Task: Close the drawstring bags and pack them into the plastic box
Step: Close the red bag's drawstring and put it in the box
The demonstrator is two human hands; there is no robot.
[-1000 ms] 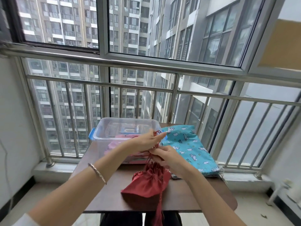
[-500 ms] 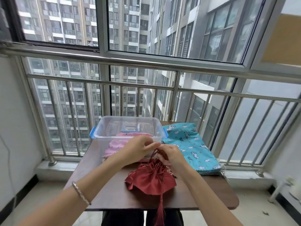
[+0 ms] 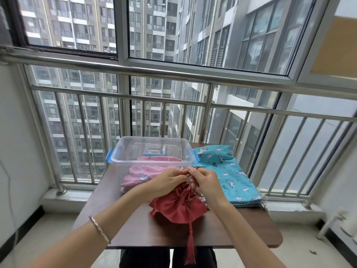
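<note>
Brown table point(image 3: 135, 225), red bag point(image 3: 179, 208) mouth-up — tassel point(image 3: 190, 248) toward person, hands point(image 3: 170, 180) point(image 3: 207, 179) pinching cord point(image 3: 193, 183)

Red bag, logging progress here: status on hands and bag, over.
Left hand and right hand pinch the drawstring. Red bag on the table, mouth gathered, not yet in the plastic box. Box open, pink bags inside, path clear.

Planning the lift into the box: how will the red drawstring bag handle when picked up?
Probably floppy: the red bag slumps in soft gathers on the table. Its sheen suggests a smooth fabric, so it is likely slippery under a side pinch. It seems light; the tassel hanging past the table edge may swing or snag.
</note>
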